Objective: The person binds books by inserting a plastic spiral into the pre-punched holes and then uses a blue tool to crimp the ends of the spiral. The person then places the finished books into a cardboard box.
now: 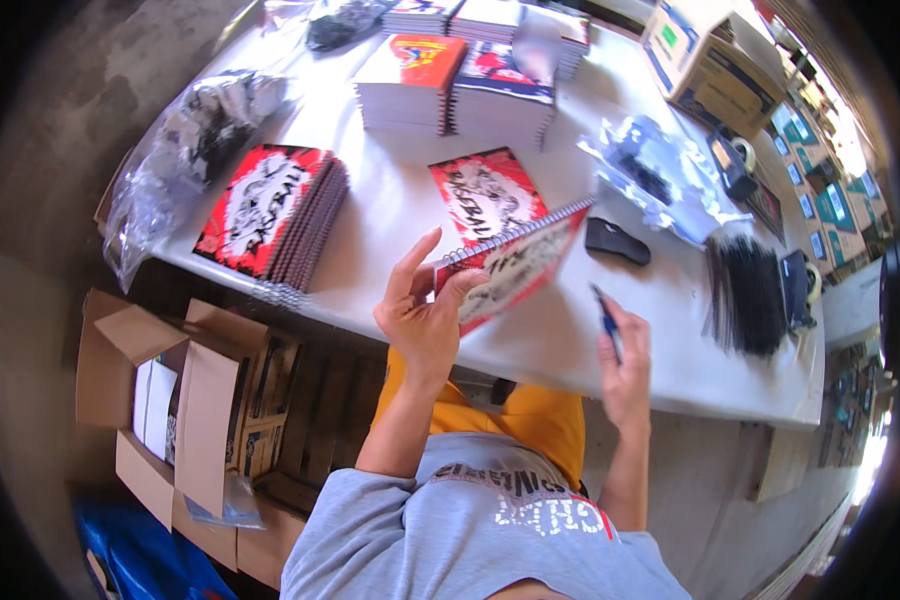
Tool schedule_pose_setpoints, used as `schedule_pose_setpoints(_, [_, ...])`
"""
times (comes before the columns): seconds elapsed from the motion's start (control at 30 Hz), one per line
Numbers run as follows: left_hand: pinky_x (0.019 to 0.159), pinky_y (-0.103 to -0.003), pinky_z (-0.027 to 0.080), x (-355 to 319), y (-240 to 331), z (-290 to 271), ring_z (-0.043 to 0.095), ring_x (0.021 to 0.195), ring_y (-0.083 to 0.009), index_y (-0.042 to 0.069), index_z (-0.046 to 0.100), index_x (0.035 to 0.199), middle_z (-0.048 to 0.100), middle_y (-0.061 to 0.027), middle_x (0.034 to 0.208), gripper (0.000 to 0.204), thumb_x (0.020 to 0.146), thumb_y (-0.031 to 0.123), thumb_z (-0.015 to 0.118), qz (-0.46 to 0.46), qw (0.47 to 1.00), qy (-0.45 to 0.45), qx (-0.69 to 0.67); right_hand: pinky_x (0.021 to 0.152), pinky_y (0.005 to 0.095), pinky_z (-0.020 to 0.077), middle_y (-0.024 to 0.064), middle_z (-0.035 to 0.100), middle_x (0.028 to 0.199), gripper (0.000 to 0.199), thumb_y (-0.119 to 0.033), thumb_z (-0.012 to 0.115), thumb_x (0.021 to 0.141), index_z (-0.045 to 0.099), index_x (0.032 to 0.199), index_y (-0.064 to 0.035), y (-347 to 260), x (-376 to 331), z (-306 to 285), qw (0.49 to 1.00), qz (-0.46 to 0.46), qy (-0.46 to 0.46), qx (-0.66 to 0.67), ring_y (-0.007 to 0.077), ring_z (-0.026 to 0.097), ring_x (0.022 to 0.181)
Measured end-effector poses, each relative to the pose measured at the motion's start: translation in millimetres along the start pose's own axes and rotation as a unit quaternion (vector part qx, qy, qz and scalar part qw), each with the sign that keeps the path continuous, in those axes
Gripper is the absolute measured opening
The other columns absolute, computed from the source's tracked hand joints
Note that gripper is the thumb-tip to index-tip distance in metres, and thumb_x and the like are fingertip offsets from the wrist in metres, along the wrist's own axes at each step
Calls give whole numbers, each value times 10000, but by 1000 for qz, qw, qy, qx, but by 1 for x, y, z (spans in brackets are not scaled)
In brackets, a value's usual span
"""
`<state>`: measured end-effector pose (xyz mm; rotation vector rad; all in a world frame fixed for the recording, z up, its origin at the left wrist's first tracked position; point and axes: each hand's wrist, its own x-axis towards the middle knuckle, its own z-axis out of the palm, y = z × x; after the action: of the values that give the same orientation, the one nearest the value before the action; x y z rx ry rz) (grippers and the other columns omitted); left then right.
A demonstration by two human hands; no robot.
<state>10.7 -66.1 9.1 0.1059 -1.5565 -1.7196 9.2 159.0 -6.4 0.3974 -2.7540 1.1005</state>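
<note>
Lane between red notebook stack (pixel 270 213) and held notebook (pixel 526 266); tall stacks (pixel 402 106) beyond; black object (pixel 617 242), apparently mouse, obstructs right side.

flat notebook (pixel 485 190): part-hidden | held notebook (pixel 523 265): print blurred | blue bag (pixel 150 550): cropped

Left hand (pixel 418 322) pinching, right hand (pixel 626 372) curled, forearms (pixel 402 428) bare and bent inward

At six o'clock, a grey short-sleeved T-shirt (pixel 420 550) bears a dark-and-white chest print (pixel 555 515), with a red stripe (pixel 604 522) toward five; yellow legwear (pixel 545 420); left hand (pixel 416 325) and right hand (pixel 627 372) bare.
</note>
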Motion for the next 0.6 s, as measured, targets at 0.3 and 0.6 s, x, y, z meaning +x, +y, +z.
schedule_pose_setpoints(0.3, [799, -206, 409, 11, 9, -39, 524, 873, -64, -11, 593, 1037, 612, -40, 962, 195, 927, 131, 518, -47, 990, 32, -131, 998, 371, 303, 124, 400, 1317, 514, -284, 513, 910, 358, 1344, -56, 14, 38, 26, 997, -67, 28, 41, 234, 399, 1199])
schedule_pose_setpoints(0.6, [566, -174, 303, 70, 51, -126, 381, 649, -23, 93, 356, 1122, 452, 24, 769, 265, 911, 40, 506, 150, 970, 186, -47, 692, 217, 436, 63, 634, 905, 365, -122, 688, 791, 588, 1118, 7, -150, 143, 85, 913, -164, 23, 372, 87, 556, 765])
